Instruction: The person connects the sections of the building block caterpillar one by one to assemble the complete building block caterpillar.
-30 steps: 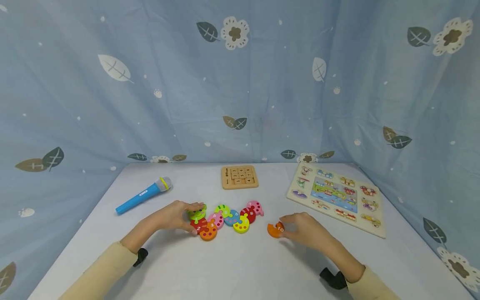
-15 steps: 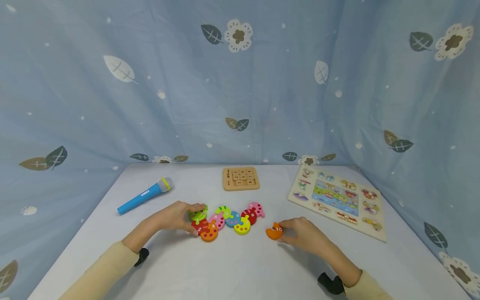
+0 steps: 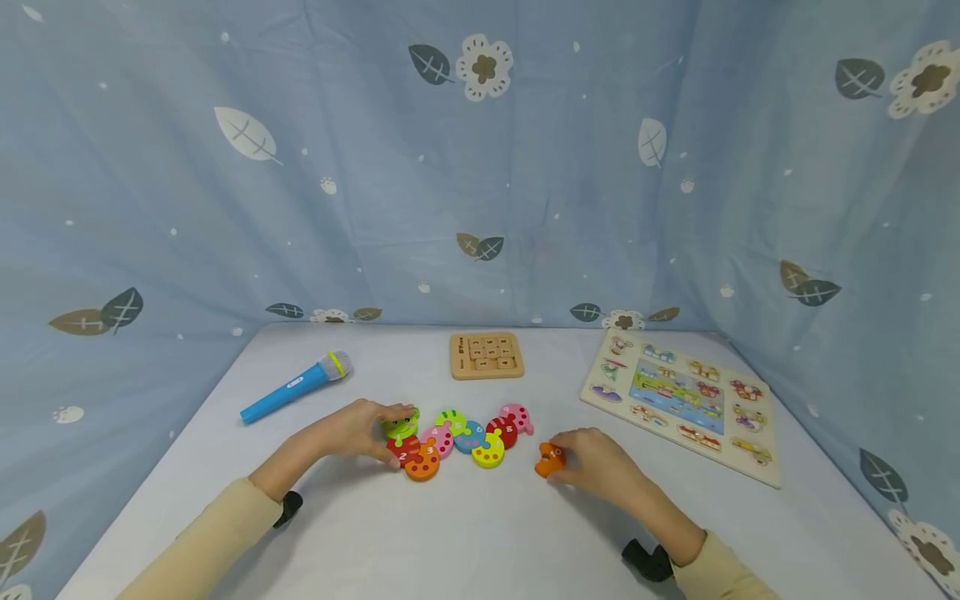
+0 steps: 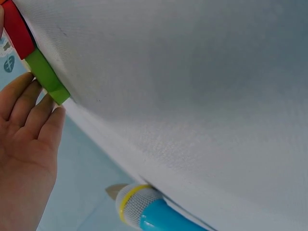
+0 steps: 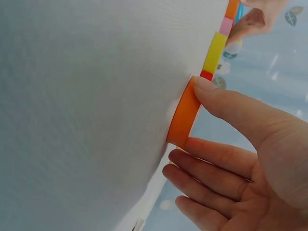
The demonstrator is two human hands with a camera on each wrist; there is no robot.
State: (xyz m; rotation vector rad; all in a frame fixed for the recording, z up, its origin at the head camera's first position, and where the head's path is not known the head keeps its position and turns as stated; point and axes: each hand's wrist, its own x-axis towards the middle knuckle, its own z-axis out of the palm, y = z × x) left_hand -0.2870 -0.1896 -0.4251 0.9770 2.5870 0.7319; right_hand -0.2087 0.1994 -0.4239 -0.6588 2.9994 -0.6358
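A wooden number caterpillar puzzle point(image 3: 488, 452) lies in a wavy chain across the middle of the table, its linked pieces green, red, orange, pink, blue and yellow. My left hand point(image 3: 356, 432) holds its left end, fingers along the smiling green head point(image 4: 47, 77) and thumb at the red piece point(image 4: 19, 30) marked 2. To the right of the chain, my right hand point(image 3: 603, 467) pinches a loose orange piece point(image 3: 550, 461) by its rim between thumb and index finger. In the right wrist view the other fingers extend below this orange piece point(image 5: 184, 115). A small gap separates it from the pink tail piece point(image 3: 516, 417).
A blue toy microphone point(image 3: 296, 387) lies at the back left. Behind the chain sits a wooden number slide puzzle point(image 3: 487, 373). On the right rests a large picture puzzle board point(image 3: 678, 390). A patterned blue curtain point(image 3: 375, 167) hangs behind the white table point(image 3: 480, 533).
My right hand has turned the orange piece, changing which way its notch faces, and shifted it slightly left toward the chain. The left hand stays on the caterpillar's head end.
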